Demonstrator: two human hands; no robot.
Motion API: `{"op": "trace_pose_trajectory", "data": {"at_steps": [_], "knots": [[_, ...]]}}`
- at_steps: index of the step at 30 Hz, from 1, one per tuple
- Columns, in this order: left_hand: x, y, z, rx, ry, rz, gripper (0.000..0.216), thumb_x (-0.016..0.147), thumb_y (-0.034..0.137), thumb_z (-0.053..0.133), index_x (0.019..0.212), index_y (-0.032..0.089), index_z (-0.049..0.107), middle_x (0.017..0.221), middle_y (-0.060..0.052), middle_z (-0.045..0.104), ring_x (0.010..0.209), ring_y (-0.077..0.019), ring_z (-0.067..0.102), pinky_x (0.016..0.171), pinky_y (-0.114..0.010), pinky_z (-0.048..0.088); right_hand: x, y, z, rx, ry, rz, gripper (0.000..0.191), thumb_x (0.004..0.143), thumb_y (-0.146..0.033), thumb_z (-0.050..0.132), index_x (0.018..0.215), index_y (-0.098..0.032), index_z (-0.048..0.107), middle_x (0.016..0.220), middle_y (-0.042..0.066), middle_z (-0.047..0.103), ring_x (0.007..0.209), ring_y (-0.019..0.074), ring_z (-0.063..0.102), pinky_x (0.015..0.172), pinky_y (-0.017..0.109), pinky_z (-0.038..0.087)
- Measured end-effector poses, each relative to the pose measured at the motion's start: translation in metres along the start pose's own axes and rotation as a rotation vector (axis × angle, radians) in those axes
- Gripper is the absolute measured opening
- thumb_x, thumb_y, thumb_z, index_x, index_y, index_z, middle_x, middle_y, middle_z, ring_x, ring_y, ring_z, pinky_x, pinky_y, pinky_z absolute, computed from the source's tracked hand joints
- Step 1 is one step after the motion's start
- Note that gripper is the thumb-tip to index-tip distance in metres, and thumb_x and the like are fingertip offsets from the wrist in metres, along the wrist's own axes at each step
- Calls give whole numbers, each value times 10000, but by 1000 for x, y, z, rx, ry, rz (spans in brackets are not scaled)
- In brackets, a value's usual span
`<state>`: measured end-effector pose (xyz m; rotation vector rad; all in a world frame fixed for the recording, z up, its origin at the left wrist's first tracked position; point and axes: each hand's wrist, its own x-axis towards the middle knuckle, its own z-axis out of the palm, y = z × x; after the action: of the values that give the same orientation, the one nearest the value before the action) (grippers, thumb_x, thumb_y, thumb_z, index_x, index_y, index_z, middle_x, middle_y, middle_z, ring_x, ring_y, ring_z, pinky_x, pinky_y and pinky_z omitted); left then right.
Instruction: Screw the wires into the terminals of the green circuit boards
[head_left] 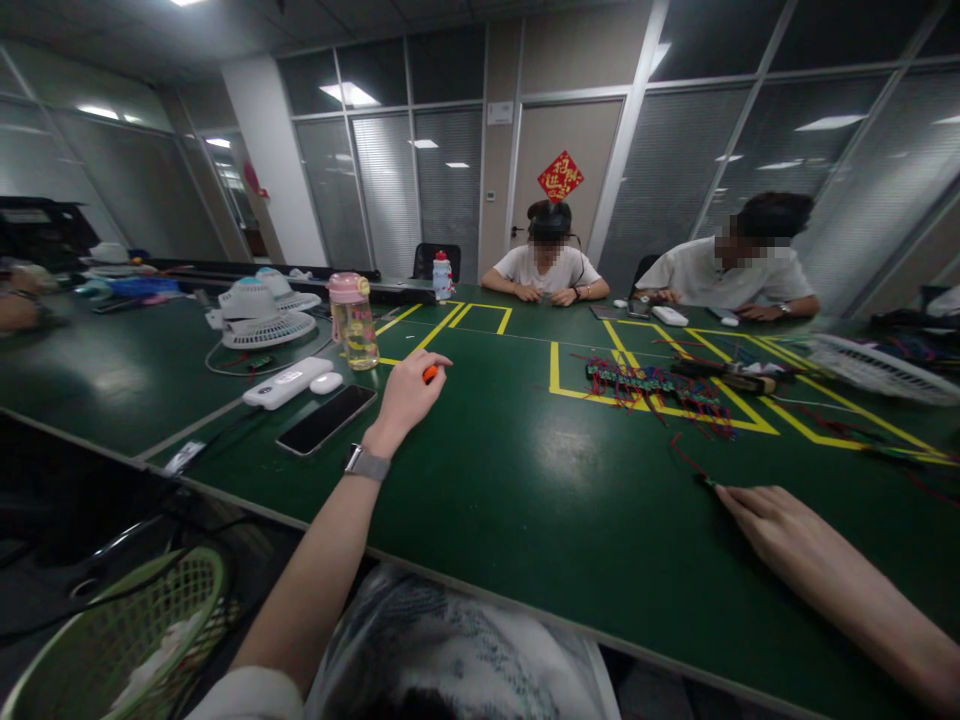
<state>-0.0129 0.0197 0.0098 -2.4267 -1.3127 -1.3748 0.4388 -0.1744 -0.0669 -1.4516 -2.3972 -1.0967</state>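
My left hand [409,392] reaches out over the green table [525,480], fingers curled around a small orange object [429,373]; a watch sits on that wrist. My right hand [772,525] rests on the table at the right, fingers together, its fingertips touching the end of a thin red wire [686,462]. Farther out, inside a yellow taped rectangle, lies a bundle of red wires with green connector strips [652,385].
Left of my left hand lie a black phone [326,418], a white power bank [289,382], a pink-lidded bottle [352,322] and small white fans [259,312]. Two people sit across the table. A green basket [112,640] stands below the table edge.
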Motion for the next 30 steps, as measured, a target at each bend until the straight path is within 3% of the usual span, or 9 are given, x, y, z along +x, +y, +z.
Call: {"op": "trace_pose_trajectory", "data": {"at_steps": [9,15,25,30], "knots": [[0,3,-1,-19,-5,-13,246,834,209,451,918,194,681,912,-39,669,841,-174,611,803,-310,459,-7,10,15,140,-82,150,394,890,-214,353,920,-124,736,874,148,690,731,230,664,636,320,582],[0,4,-2,-14,-6,-4,241,834,208,450,910,193,678,906,-43,660,832,-176,606,796,-313,462,-13,18,14,303,-23,201,380,887,-286,388,938,-154,740,958,116,702,808,220,679,694,304,594],[0,2,-1,7,-15,0,230,846,219,448,911,193,667,914,-38,655,836,-173,605,805,-309,463,-9,9,8,220,-6,205,406,898,-362,390,940,-164,742,939,100,717,804,240,682,688,349,594],[0,3,-1,16,-13,-5,241,839,216,452,926,201,677,908,-42,653,826,-176,606,790,-310,462,-3,10,8,372,19,358,391,861,-416,443,848,-170,747,885,90,722,755,232,692,678,332,594]]}}
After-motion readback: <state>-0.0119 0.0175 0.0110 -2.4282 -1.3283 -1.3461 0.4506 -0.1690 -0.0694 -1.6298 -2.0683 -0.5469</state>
